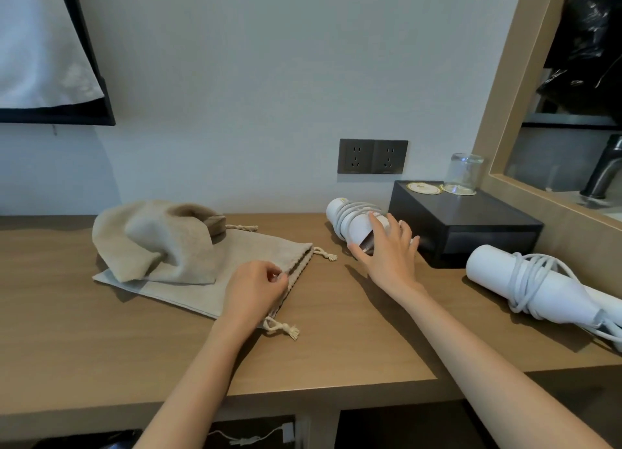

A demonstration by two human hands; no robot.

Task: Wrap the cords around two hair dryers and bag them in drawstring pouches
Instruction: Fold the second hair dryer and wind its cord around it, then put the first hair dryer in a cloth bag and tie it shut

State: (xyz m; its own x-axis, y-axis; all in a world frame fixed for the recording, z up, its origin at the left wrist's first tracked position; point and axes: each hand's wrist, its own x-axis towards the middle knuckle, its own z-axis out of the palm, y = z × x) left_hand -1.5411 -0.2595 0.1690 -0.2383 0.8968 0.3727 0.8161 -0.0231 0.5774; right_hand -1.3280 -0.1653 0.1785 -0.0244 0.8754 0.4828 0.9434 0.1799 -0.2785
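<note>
The hair dryer (350, 218) you are reaching for lies at the far side of the desk (336, 341), just left of a black box (471, 221), with its cord (355, 209) wound round the barrel. Your right hand (387, 257) is laid over its near end, fingers spread and fairly straight, thumb against the near side, not closed round it. Your left hand (255, 289) pinches the mouth edge of the flat pouch (255, 250), which lies on the desk to the left with its drawstring ends loose. A crumpled pouch (158, 236) sits on the flat one's far left part. The second hair dryer (498, 270), also cord-wrapped, lies at the right, near the box. A glass (464, 172) stands upside down on the box, and wall sockets (373, 156) are behind.
</note>
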